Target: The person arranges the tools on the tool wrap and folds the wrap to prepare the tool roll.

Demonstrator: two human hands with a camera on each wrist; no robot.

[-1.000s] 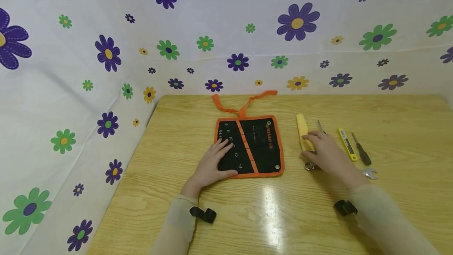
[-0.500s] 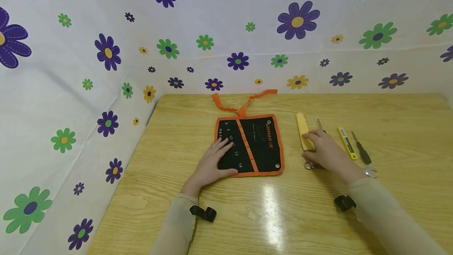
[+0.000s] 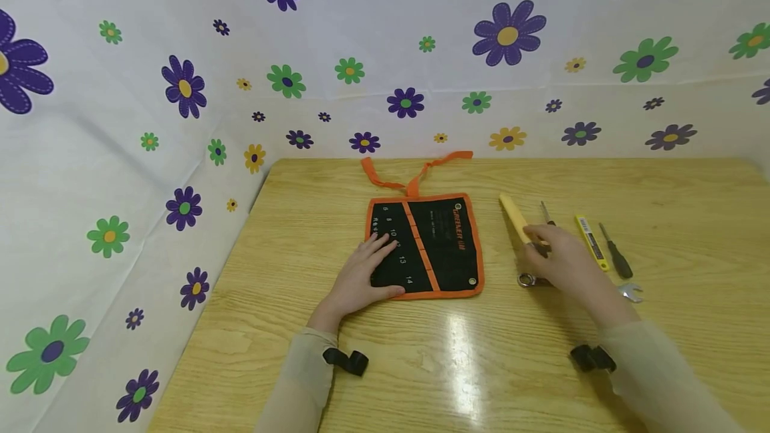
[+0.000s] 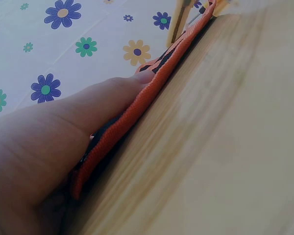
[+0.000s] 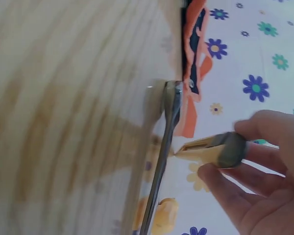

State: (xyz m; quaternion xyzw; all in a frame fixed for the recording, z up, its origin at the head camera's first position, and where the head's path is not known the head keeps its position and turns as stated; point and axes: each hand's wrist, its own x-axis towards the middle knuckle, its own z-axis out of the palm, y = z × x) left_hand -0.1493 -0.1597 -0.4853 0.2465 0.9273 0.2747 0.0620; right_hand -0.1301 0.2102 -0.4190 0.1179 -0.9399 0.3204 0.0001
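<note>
My left hand [image 3: 361, 272] rests with spread fingers on a black tool pouch [image 3: 448, 239] with orange edging and printed numbers. In the left wrist view, the thumb [image 4: 108, 100] lies over the pouch's orange edge. With thumb and fingers, my right hand [image 3: 565, 262] pinches the dark end of a long yellow tool [image 3: 513, 214] with a slotted body, lifted off the table in the right wrist view. A combination wrench [image 5: 161, 156] lies beneath that hand, its ring end to the left and its open end to the right; the hand hides its middle.
Right of the right hand lie a yellow item with a label [image 3: 591, 242] and a dark-handled screwdriver [image 3: 616, 256]. Another thin shaft [image 3: 545, 211] shows behind the hand. Orange ties [image 3: 412, 186] stretch from the pouch toward the flower-patterned cloth [image 3: 445, 72] behind the wooden table [image 3: 409, 359].
My right hand has taken up the yellow tool by its dark end, tilting it and raising it from the table. The left hand has stayed on the pouch.
</note>
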